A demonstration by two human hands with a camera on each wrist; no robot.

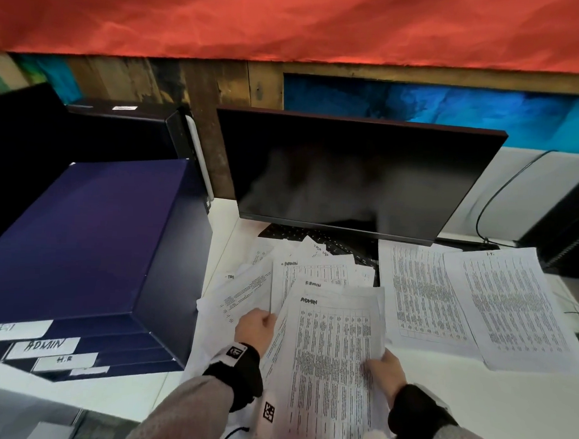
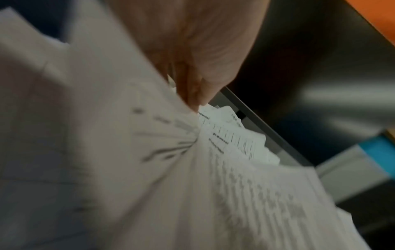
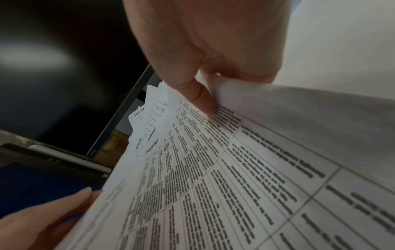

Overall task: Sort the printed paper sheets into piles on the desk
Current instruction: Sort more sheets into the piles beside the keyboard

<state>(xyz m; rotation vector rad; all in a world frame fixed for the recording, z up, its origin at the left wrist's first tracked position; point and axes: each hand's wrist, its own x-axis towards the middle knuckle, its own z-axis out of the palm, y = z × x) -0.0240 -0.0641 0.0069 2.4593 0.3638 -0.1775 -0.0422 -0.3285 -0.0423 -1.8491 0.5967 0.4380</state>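
Note:
A fanned bundle of printed sheets (image 1: 329, 352), the top one headed ADMIN in handwriting, is held above the desk's near edge. My left hand (image 1: 256, 330) grips the bundle's left side (image 2: 149, 169), fingers curled under the paper. My right hand (image 1: 386, 370) pinches the top sheet's right edge (image 3: 256, 160), thumb on the printed face. More loose sheets (image 1: 312, 266) lie spread behind the bundle over a keyboard. Two sorted piles lie to the right: one (image 1: 420, 289) by the monitor, another (image 1: 515, 306) beside it.
A dark blue stack of drawers (image 1: 83, 245) labelled ADMIN and H.R stands at the left. A black monitor (image 1: 348, 175) stands behind the papers, with a black keyboard (image 1: 281, 233) partly covered. Cables (image 1: 492, 206) run at the right. The desk (image 1: 455, 405) is white.

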